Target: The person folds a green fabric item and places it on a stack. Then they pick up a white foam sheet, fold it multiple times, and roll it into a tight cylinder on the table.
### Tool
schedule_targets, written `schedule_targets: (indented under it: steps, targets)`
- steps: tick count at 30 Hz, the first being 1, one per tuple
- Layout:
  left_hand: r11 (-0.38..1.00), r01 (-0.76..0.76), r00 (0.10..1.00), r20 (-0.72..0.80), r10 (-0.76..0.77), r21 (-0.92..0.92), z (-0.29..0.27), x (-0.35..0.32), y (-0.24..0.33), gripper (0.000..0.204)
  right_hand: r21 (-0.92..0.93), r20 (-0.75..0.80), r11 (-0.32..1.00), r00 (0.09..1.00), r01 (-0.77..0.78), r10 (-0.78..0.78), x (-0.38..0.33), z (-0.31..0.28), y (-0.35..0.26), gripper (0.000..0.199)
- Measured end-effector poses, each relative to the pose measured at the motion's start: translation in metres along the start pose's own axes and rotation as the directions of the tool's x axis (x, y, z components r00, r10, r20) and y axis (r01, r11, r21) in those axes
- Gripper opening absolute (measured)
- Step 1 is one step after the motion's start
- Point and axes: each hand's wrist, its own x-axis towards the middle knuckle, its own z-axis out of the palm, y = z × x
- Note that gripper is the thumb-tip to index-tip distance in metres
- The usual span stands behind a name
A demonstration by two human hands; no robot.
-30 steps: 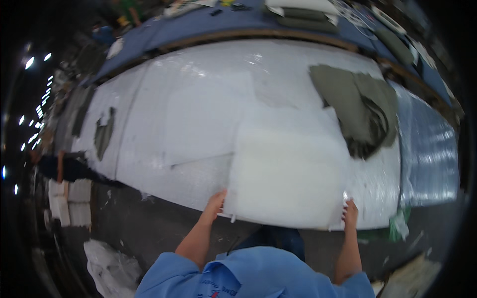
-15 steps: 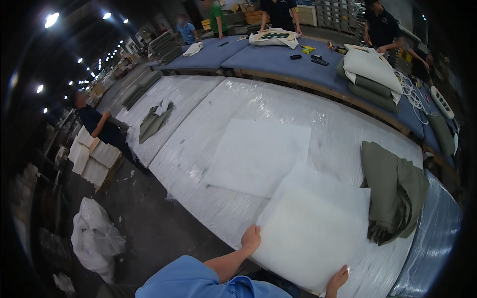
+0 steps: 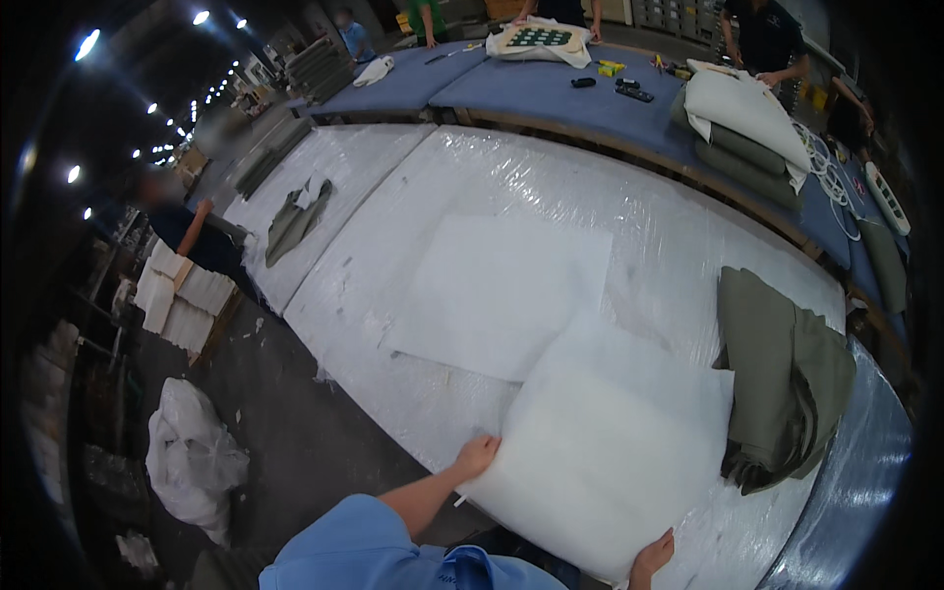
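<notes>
Head view: a thick, fluffy white wadding pad (image 3: 605,452), roughly square, lies at the near edge of a plastic-wrapped table (image 3: 688,226). The left hand (image 3: 478,455) and right hand (image 3: 651,559) have their fingers clamped on its near corners. Folded olive fabric (image 3: 787,379) lies just beside it.

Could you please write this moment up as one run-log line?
left hand: grips near-left corner of white foam pad | right hand: grips its near edge | pad: lying on plastic-wrapped table | olive fabric: beside pad
</notes>
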Motion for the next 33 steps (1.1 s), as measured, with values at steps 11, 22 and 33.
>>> schedule_targets:
  steps: [11,22,33]
  targets:
    - [-0.004,0.158,0.733,0.12,-0.669,-0.987,-0.091,0.167,0.016,0.032,-0.312,0.157,0.95,0.984,-0.027,0.08,-0.009,-0.004,-0.034,0.05]
    - [0.15,0.08,0.706,-0.051,-0.707,-0.985,-0.162,0.246,-0.014,0.02,-0.583,0.312,0.799,0.949,0.151,0.048,-0.003,-0.012,-0.034,0.041]
    - [0.524,0.263,0.952,0.129,-0.278,-0.81,-0.129,0.155,-0.016,0.062,-0.344,0.238,0.894,0.948,0.285,-0.211,-0.009,-0.01,-0.026,0.044]
